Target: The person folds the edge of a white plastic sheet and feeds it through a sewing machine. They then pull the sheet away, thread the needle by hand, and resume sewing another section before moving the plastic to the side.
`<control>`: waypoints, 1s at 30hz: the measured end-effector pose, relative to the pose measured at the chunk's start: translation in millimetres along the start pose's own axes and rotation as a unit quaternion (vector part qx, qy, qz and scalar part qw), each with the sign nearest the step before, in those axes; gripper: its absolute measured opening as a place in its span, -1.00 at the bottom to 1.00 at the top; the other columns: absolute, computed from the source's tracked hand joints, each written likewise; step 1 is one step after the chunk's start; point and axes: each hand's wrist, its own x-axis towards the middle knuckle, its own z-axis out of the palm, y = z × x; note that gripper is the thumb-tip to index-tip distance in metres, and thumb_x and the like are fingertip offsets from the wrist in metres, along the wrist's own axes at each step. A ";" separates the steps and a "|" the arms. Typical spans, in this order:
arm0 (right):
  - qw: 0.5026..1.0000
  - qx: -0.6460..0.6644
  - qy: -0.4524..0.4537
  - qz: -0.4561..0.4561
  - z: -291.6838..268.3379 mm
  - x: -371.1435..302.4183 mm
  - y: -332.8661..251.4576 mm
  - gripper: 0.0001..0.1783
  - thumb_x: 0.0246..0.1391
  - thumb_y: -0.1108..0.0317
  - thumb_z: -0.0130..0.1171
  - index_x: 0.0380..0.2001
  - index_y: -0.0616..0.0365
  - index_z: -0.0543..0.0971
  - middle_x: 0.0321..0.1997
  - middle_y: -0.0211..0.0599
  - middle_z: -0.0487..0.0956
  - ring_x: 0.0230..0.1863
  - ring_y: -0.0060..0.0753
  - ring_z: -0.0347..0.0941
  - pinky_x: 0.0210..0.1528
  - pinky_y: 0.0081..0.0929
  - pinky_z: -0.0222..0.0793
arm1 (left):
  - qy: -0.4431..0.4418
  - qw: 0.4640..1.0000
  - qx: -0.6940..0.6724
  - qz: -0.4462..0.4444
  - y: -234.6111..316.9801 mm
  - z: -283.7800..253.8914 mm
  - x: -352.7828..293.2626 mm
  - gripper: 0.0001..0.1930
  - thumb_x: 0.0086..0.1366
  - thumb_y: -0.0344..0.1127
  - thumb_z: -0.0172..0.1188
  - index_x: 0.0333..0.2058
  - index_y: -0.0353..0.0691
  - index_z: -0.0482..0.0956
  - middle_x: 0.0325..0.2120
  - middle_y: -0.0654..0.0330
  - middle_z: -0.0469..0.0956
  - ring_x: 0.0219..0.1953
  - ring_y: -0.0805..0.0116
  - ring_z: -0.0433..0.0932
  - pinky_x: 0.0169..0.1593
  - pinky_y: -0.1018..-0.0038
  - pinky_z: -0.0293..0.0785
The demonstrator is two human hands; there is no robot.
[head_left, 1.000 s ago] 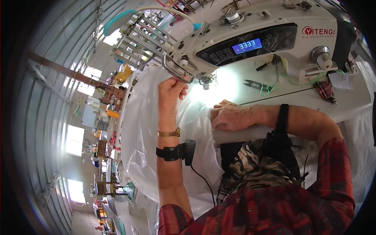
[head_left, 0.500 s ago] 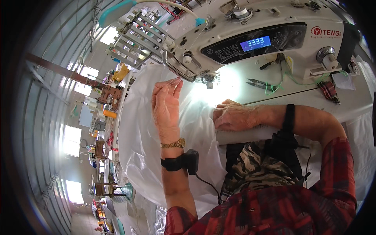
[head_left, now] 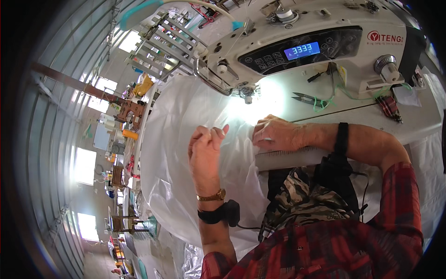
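A large, thin, translucent white sheet (head_left: 169, 135) spreads under and to the left of the sewing machine (head_left: 306, 42), folding down over the table edge. My left hand (head_left: 205, 151) is raised over its middle, left of the needle area. Its fingers are curled together; whether anything sits between them is hidden. Lower right of the lit presser foot (head_left: 248, 98), my right hand (head_left: 278, 134) rests near the table's front edge, its bent fingers closed on gathered sheet. The needle and stitching are lost in the glare of the lamp.
Dark thread snips (head_left: 306, 97) with green thread lie on the table (head_left: 353, 111), beside a plaid fabric scrap (head_left: 389, 109). A ruled strip (head_left: 288, 158) runs along the front edge. Slatted metal racking (head_left: 162, 44) stands behind. Other workbenches are far left.
My left hand has come back from beside the presser foot, toward me and slightly right, with its fingers curling in. My right hand stays in place, its fingers shifting a little.
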 end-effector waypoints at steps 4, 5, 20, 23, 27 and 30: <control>0.985 0.000 0.163 0.059 -14.1 8.3 -14.0 -0.74 0.14 0.25 0.05 -0.33 0.21 0.61 -0.38 -0.19 0.57 -0.34 -0.24 0.50 -0.22 -0.32 0.39 | -0.017 1.000 0.009 -0.004 3.6 11.6 -11.7 -0.89 0.27 -0.43 -0.07 -0.44 -0.22 0.39 -0.60 0.23 0.35 -0.32 0.31 0.37 0.22 0.12 0.16; 0.968 0.107 0.182 0.138 -16.9 12.9 -22.0 -0.72 0.16 0.23 0.05 -0.33 0.23 0.61 -0.36 -0.18 0.58 -0.36 -0.31 0.49 -0.26 -0.35 0.39 | -0.016 1.000 0.006 -0.001 3.8 14.5 -14.0 -0.89 0.27 -0.43 -0.07 -0.44 -0.22 0.39 -0.60 0.23 0.35 -0.32 0.31 0.37 0.22 0.12 0.16; 0.618 0.693 0.272 0.254 24.2 4.2 -90.0 -0.79 0.26 0.28 0.00 -0.23 0.22 0.46 -0.56 -0.56 0.33 -0.54 -0.65 0.25 -0.40 -0.64 0.29 | 0.052 0.892 0.446 0.057 6.0 20.1 -35.3 -0.92 0.26 -0.48 0.08 -0.44 -0.30 0.43 -0.48 0.18 0.55 -0.43 0.46 0.44 -0.25 0.58 0.37; 0.674 0.649 0.222 0.273 30.3 -24.6 -106.3 -0.81 0.26 0.29 0.01 -0.29 0.21 0.48 -0.56 -0.56 0.33 -0.51 -0.67 0.28 -0.39 -0.66 0.29 | 0.122 0.860 0.455 0.198 16.7 47.1 -34.1 -0.98 0.22 -0.55 0.10 -0.38 -0.32 0.48 -0.40 0.15 0.60 -0.39 0.45 0.50 -0.31 0.58 0.41; 0.734 0.589 0.193 0.278 24.7 -46.0 -130.2 -0.84 0.23 0.34 0.02 -0.34 0.19 0.51 -0.51 -0.54 0.40 -0.49 -0.71 0.31 -0.37 -0.69 0.30 | -0.055 0.792 0.532 0.294 15.6 82.0 -34.4 -0.90 0.18 -0.53 0.14 -0.31 -0.27 0.54 -0.36 0.17 0.61 -0.30 0.32 0.57 -0.15 0.44 0.47; 0.761 0.559 0.179 0.276 11.0 -62.5 -138.1 -0.85 0.22 0.36 0.03 -0.35 0.18 0.53 -0.49 -0.54 0.44 -0.49 -0.73 0.32 -0.37 -0.71 0.30 | -0.203 0.722 0.598 0.282 15.8 84.8 -35.2 -0.88 0.14 -0.50 0.20 -0.31 -0.23 0.57 -0.38 0.18 0.60 -0.28 0.27 0.59 0.06 0.27 0.39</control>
